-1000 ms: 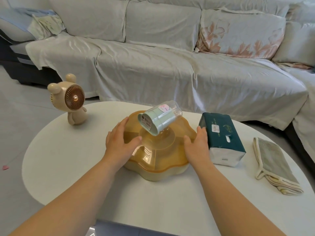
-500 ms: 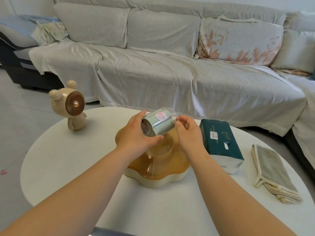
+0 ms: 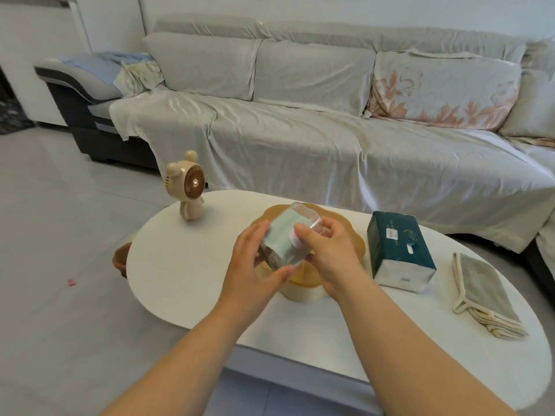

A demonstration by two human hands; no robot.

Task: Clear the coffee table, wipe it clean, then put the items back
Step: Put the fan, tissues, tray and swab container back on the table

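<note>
A clear cylindrical container with a pale green insert lies tilted in the air above the amber snack tray on the white coffee table. My left hand grips its near end from the left. My right hand grips its far end from the right, thumb over a pink label. A beige bear-shaped fan stands at the table's far left. A dark green tissue pack lies right of the tray, and a folded grey-green cloth lies near the right edge.
A long sofa under a pale grey cover runs behind the table and wraps round the right side. A brown stool or pot peeks out by the table's left edge. Grey tiled floor spreads to the left.
Both hands left the tray's sides, rose to the container on top and took hold of it. It now sits lifted and turned between them. My view has pulled back from the table.
</note>
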